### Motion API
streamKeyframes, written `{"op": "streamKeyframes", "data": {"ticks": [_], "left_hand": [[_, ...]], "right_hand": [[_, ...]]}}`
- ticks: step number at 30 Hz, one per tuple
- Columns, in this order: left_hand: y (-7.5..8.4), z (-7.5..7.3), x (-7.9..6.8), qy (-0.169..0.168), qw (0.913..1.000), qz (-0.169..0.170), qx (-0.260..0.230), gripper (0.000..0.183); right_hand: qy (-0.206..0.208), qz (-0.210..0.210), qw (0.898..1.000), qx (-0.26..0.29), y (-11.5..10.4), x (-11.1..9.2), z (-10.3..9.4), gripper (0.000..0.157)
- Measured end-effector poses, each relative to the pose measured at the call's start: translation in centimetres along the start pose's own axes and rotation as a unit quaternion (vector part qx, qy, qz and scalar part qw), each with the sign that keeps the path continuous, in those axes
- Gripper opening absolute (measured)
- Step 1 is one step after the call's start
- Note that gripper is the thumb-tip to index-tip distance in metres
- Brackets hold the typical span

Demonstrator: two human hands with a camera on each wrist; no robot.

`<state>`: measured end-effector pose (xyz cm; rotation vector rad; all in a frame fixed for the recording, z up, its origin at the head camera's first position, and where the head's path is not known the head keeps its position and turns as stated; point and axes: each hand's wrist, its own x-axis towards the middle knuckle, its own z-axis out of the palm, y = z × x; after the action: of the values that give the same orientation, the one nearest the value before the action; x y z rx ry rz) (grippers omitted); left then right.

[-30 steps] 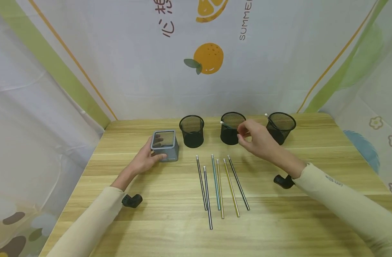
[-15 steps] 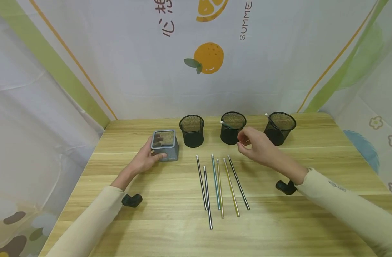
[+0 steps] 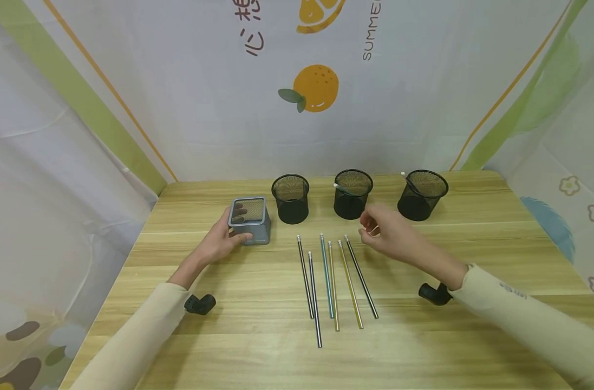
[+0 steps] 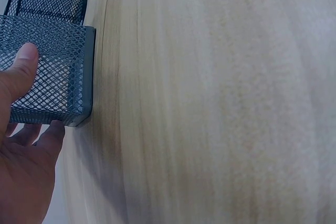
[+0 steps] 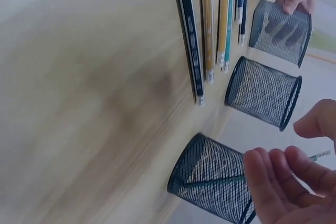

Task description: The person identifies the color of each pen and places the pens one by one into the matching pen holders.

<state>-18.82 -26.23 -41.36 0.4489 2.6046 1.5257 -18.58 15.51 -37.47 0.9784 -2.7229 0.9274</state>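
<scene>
My left hand (image 3: pixel 222 236) grips a grey square mesh pen holder (image 3: pixel 258 233) at the table's left, thumb in front and fingers behind. In the left wrist view the thumb lies on the holder's mesh wall (image 4: pixel 52 77). My right hand (image 3: pixel 394 230) hovers just in front of the middle black round mesh pen cup (image 3: pixel 347 205). Its fingers are loosely bent with nothing between them, and the thumb (image 5: pixel 317 121) stands apart from them. A green pencil (image 5: pixel 220 181) leans inside that middle cup. Several pencils (image 3: pixel 326 276) lie side by side on the table, eraser ends pointing away from me.
Another black mesh cup (image 3: pixel 292 203) stands beside the grey holder. The right black mesh cup (image 3: pixel 420 203) holds a dark pencil (image 3: pixel 410 183). Behind the wooden table (image 3: pixel 258 357) hangs a white curtain (image 3: pixel 204 108) with fruit prints.
My right hand has come slightly down and toward me, away from the middle and right cups. The left hand, grey holder and pencils have stayed put.
</scene>
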Motion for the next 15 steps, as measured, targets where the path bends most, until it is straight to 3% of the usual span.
{"op": "streamKeyframes", "data": {"ticks": [15], "left_hand": [[0.1, 0.0, 0.0, 0.003, 1.0000, -0.001, 0.007, 0.077]], "right_hand": [[-0.087, 0.067, 0.994, 0.024, -0.3, -1.4, 2.4, 0.014]]}}
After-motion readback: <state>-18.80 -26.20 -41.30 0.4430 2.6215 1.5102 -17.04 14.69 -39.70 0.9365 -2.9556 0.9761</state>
